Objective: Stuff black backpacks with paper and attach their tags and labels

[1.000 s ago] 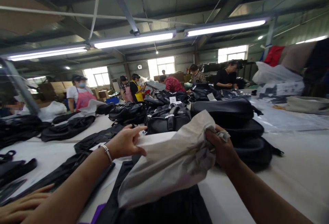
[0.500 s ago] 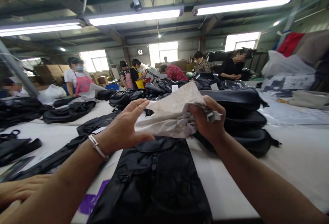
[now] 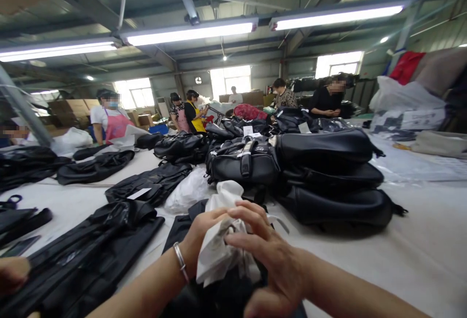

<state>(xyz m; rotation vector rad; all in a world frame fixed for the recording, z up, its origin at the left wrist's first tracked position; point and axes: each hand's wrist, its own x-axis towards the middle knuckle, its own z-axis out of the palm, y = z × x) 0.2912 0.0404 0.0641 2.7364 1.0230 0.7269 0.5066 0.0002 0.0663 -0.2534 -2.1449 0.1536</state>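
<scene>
Crumpled white tissue paper [image 3: 219, 250] is bunched up in front of me, above a black bag [image 3: 182, 225] on the table. My left hand [image 3: 204, 225], with a silver bracelet at the wrist, is closed round the paper from the left; part of its fingers is hidden behind it. My right hand [image 3: 273, 250] lies over the paper from the right, fingers apart and touching it, the thumb held away lower down. Most of the black bag is covered by my hands and the paper.
Stacked black bags [image 3: 328, 177] stand on the right of the white table [image 3: 419, 240]. Flat black bags [image 3: 98, 240] and a clear plastic bag [image 3: 189, 191] lie to the left. Another person's hand [image 3: 12, 274] is at the left edge. Several people work beyond.
The paper has come down and nearer, bunched tighter. My left hand has moved right and closed on it; my right hand has loosened its grip. The other person's hand has shifted left.
</scene>
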